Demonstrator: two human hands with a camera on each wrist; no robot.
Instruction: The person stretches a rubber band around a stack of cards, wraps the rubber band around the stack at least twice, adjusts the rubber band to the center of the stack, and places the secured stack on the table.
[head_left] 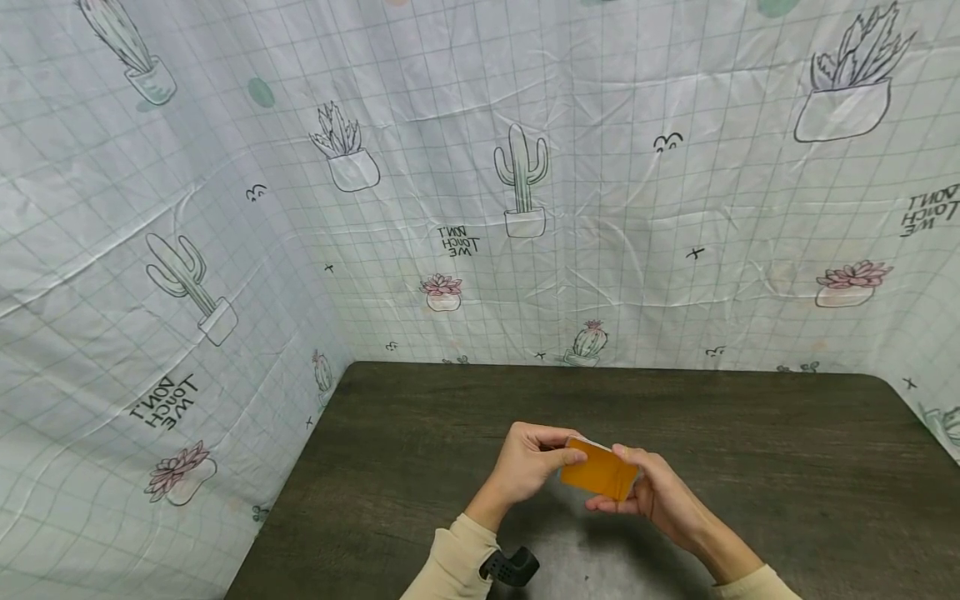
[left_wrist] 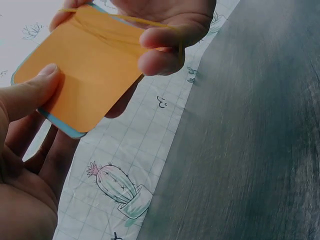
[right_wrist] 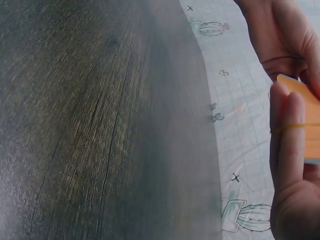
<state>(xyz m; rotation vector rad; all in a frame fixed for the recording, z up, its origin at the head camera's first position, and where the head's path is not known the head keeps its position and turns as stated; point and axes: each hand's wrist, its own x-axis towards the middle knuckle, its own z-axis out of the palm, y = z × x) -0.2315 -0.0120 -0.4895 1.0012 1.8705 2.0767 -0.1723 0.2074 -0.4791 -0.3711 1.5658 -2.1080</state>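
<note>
Cards (head_left: 595, 472) sit between the hands: left hand (head_left: 522, 461) pinching one end, right hand (head_left: 663, 497) the other, rubber band (left_wrist: 142, 21) across its fingers.

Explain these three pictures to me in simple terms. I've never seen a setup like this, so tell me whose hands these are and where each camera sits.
There is no machine here: a person works with bare hands. The wide picture comes from a camera on the head, looking forward and down. The other two come from cameras worn on the left and right wrists.

Below is a dark table, with a cactus-print cloth behind it. Above the table, the left hand and right hand hold a flat orange piece, perhaps a stack of cards. The left thumb presses its face. A thin yellow band runs across it to the right hand's fingers.
</note>
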